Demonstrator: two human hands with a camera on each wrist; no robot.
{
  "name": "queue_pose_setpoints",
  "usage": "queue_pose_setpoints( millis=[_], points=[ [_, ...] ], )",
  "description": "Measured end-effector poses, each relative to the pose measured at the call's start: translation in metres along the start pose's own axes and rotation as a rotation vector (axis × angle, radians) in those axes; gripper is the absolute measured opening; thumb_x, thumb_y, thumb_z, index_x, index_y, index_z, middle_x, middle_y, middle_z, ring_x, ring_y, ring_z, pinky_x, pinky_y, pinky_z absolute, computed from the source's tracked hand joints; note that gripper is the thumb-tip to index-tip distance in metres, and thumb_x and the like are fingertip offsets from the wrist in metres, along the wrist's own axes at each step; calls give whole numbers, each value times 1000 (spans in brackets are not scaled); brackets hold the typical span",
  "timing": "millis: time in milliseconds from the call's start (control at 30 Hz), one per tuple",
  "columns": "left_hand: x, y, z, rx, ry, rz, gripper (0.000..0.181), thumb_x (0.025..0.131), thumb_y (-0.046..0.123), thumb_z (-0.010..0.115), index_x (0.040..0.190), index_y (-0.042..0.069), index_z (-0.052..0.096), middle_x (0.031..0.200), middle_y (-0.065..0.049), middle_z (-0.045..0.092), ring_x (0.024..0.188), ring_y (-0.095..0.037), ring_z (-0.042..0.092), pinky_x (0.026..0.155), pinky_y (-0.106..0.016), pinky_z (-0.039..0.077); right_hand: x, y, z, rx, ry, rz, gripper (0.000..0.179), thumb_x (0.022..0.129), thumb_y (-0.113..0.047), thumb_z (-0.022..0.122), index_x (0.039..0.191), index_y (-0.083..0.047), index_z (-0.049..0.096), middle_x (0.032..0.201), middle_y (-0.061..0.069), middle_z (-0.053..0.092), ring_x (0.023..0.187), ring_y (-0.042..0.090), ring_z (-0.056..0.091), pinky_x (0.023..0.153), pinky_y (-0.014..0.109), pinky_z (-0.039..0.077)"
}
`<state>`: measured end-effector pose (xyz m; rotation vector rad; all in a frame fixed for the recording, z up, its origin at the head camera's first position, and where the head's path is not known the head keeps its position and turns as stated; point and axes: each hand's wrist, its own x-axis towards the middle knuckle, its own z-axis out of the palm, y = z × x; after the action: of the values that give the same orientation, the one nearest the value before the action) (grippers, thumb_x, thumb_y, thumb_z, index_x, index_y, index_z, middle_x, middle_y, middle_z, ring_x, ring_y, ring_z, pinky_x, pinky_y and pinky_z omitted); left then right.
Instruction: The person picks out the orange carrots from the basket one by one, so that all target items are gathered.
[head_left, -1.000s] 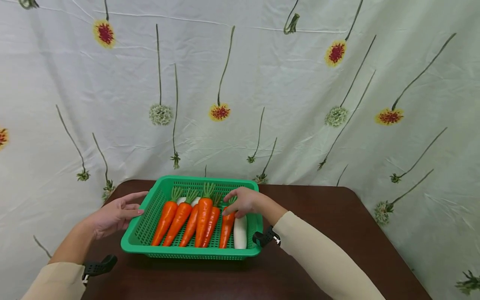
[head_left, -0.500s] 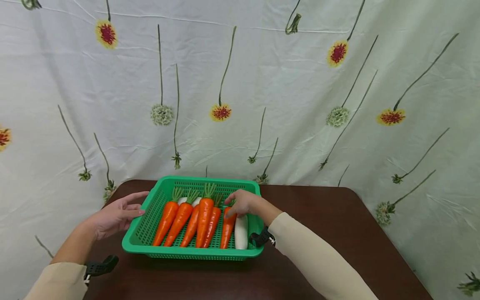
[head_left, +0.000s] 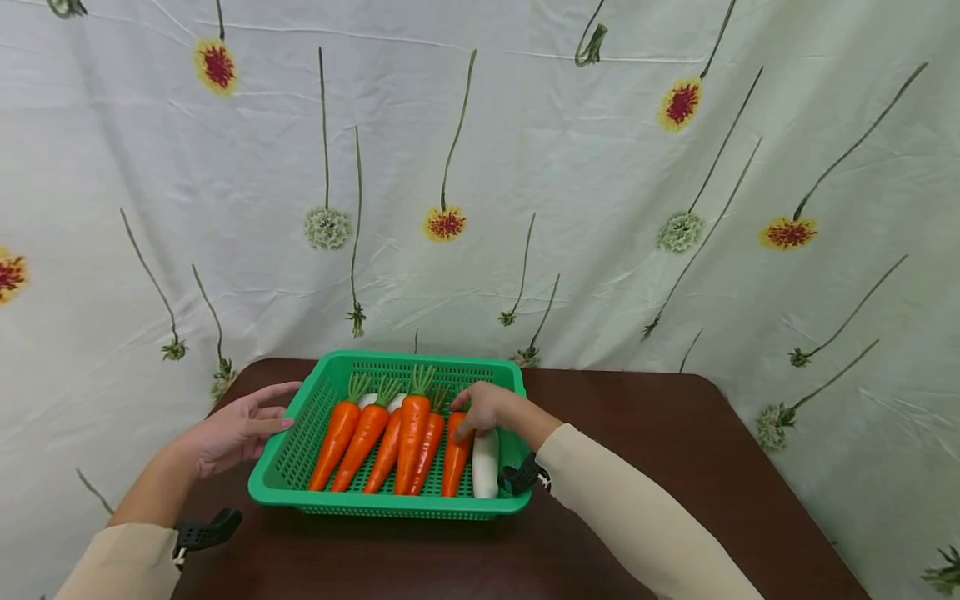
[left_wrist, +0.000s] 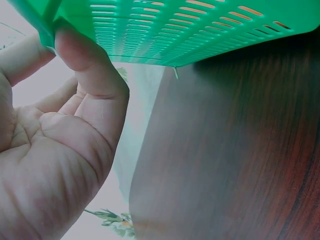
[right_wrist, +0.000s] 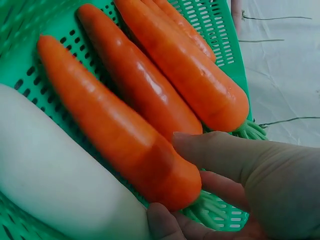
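Note:
A green plastic basket (head_left: 360,502) holds several orange carrots with green stalks and some white radishes. My left hand (head_left: 236,433) is at its left side; in the left wrist view the thumb (left_wrist: 80,50) presses the outside of the rim, with a finger across from it. My right hand (head_left: 489,407) reaches inside, bent over the stalk end of the rightmost carrot (head_left: 456,467). In the right wrist view its digits pinch this carrot (right_wrist: 110,125) from both sides near the top. A white radish (right_wrist: 55,170) lies alongside, close to the fingertips.
The basket stands on a dark brown table (head_left: 630,467) with rounded back corners. Left of the held carrot, more carrots (head_left: 411,442) lie side by side, over white radishes at the back. A flower-printed cloth (head_left: 570,167) hangs behind the table.
My right hand has lowered slightly onto the rightmost carrot, its fingers closing in at the top. The left hand keeps its place at the rim. The whole view has shifted slightly.

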<state>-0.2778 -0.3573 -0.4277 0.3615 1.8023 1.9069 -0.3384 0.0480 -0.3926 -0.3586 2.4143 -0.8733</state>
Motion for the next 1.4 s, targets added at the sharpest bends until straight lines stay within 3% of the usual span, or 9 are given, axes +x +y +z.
queue_pose_setpoints(
  millis=[133,333,600,1033,1200,1400],
  points=[
    [0,0,1,3,2,-1,76,107,5,50,164,13,-1,125,-3,70,111,-24,73,93,-49,61,-1,-2,0,-33,5,8,49,87,-8,81,134,-11,67,142,12,58,82,19,65,76,33,58],
    [0,2,2,11,4,0,77,107,5,50,164,11,-2,124,-3,71,111,-25,73,93,-50,61,2,0,0,-38,24,-1,43,85,-11,84,126,-13,71,148,13,53,89,25,70,85,40,61],
    [2,2,0,7,2,8,75,107,5,49,163,12,1,123,-3,71,110,-25,73,93,-49,61,3,-1,-1,-54,89,-61,34,81,-15,88,110,-14,71,134,12,60,78,25,66,77,42,59],
    [-1,4,2,9,-5,7,73,107,5,49,163,13,2,125,-3,70,111,-25,73,93,-50,61,5,1,0,-38,130,-112,31,79,-14,90,104,-16,71,122,10,63,80,21,60,65,31,51],
    [-1,3,1,8,1,-2,72,107,5,48,163,14,3,125,-3,70,111,-25,73,94,-50,61,4,1,1,10,107,-113,37,80,-10,89,113,-16,74,139,12,58,82,21,61,68,33,55],
    [0,0,0,14,2,-3,73,108,5,49,163,13,3,125,-3,70,111,-25,73,94,-50,60,3,1,2,29,83,-119,43,80,-11,88,121,-18,75,153,11,50,103,22,60,79,35,55]
  ],
)
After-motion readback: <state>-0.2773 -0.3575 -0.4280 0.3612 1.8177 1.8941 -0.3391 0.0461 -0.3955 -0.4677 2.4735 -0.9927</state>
